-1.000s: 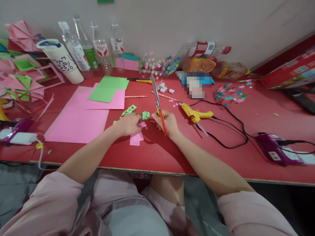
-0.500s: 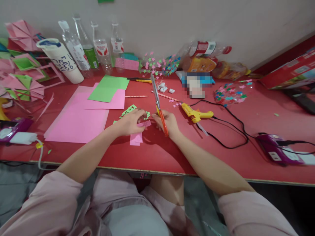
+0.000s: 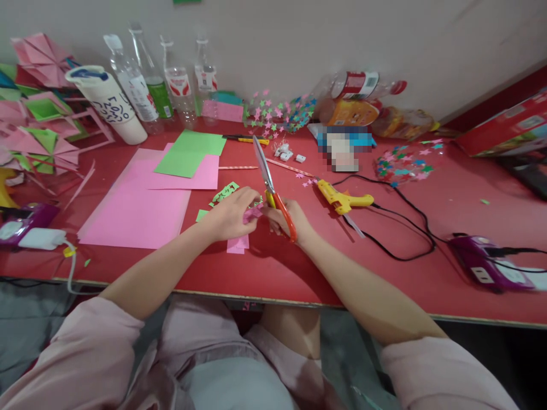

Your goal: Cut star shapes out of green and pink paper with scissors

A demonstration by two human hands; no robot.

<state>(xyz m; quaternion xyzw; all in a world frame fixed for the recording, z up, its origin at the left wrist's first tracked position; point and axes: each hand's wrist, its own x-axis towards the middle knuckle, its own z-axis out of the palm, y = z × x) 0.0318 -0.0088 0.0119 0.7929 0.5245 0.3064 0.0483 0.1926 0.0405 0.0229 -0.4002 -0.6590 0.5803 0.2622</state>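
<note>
My left hand (image 3: 233, 213) is closed on a small strip of pink paper (image 3: 252, 213). Close beside it, my right hand (image 3: 288, 219) grips a pair of scissors (image 3: 280, 205) with orange and yellow handles, the blades pointing up and away from me. The fingertips of my right hand reach the end of the pink strip; whether they pinch it I cannot tell. Behind my left hand lie cut green paper scraps (image 3: 224, 194). Small pink paper pieces (image 3: 237, 244) lie on the table just below that hand.
Pink sheets (image 3: 132, 210) and a green sheet (image 3: 192, 152) lie at left. A yellow glue gun (image 3: 344, 199) with a black cord sits at right. Several bottles (image 3: 177, 85) and a white cup (image 3: 106, 105) stand along the wall. A utility knife (image 3: 252, 140) lies behind the scissors.
My hands have come closer together, and the pink strip now looks bent or folded between them. The scissors' blades have tilted further to the left.
</note>
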